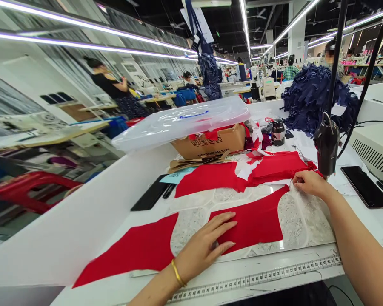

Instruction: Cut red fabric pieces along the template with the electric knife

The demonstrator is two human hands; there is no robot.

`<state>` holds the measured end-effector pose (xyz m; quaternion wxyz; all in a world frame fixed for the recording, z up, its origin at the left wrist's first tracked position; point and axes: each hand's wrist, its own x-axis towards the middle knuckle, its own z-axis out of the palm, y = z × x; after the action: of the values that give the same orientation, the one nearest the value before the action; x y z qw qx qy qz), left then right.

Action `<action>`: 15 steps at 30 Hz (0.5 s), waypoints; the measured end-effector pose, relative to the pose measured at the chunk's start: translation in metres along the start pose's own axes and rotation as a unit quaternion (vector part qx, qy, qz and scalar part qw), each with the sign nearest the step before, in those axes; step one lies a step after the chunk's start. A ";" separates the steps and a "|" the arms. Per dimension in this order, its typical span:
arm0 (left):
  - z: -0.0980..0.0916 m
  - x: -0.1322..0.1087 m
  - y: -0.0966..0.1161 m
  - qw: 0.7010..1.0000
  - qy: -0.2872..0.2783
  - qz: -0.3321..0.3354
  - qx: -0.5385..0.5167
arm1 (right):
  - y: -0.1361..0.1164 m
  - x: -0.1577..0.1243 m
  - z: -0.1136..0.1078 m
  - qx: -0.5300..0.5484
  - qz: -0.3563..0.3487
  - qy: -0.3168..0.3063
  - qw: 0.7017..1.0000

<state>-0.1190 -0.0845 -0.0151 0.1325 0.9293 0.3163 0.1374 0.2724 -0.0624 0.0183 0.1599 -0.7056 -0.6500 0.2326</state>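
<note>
My left hand (207,238), with a yellow bangle at the wrist, lies flat with fingers spread on a red fabric piece (255,221). This piece rests on a grey stone-patterned board (301,219). At its upper right corner is my right hand (311,182), fingers curled together; what they pinch, if anything, is hidden. Another red fabric panel (134,246) lies to the left of my left hand. Behind the board are a red cut panel (207,176) and a stack of red pieces (279,166), with white scraps (244,169) between them.
A tape measure (258,278) runs along the front edge. A hanging black tool (327,146) is close beside my right hand. Farther right lies a phone (367,186). Behind are a cardboard box (210,143) under a clear lid (181,121), a jar (277,132) and a navy fabric heap (319,97).
</note>
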 end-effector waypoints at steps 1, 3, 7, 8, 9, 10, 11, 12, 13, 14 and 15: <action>0.000 -0.001 -0.002 1.000 -0.007 -0.003 -0.009 | -0.001 0.000 0.000 -0.003 0.002 0.004 1.000; -0.003 -0.004 -0.008 0.999 -0.021 -0.010 -0.025 | -0.003 0.000 0.002 -0.006 0.007 0.016 1.000; -0.011 -0.010 -0.013 0.999 -0.030 -0.011 -0.024 | -0.005 0.003 0.009 -0.009 0.015 0.043 0.999; -0.012 -0.010 -0.012 0.999 -0.023 -0.011 -0.020 | -0.005 0.004 0.010 -0.009 0.015 0.049 0.999; -0.012 -0.010 -0.010 1.000 -0.013 -0.011 -0.015 | -0.005 0.005 0.012 -0.009 0.015 0.054 0.998; -0.012 -0.010 -0.008 1.000 0.001 -0.010 -0.010 | -0.005 0.006 0.013 -0.010 0.015 0.062 0.998; -0.011 -0.008 -0.004 1.000 0.015 -0.007 -0.004 | -0.004 0.006 0.015 -0.010 0.017 0.071 0.997; -0.009 -0.004 0.000 1.000 0.027 -0.001 0.001 | -0.004 0.007 0.016 -0.010 0.019 0.083 0.996; -0.007 0.002 0.005 0.999 0.037 0.010 0.005 | -0.004 0.008 0.017 -0.011 0.020 0.097 0.995; -0.004 0.010 0.011 0.999 0.045 0.025 0.008 | -0.004 0.008 0.018 -0.013 0.020 0.111 0.993; -0.001 0.020 0.017 0.998 0.050 0.042 0.013 | -0.004 0.008 0.019 -0.017 0.019 0.126 0.992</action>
<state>-0.0947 -0.0844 -0.0048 0.0988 0.9354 0.2845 0.1851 0.2591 -0.0554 0.0030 0.2246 -0.7442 -0.6148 0.1336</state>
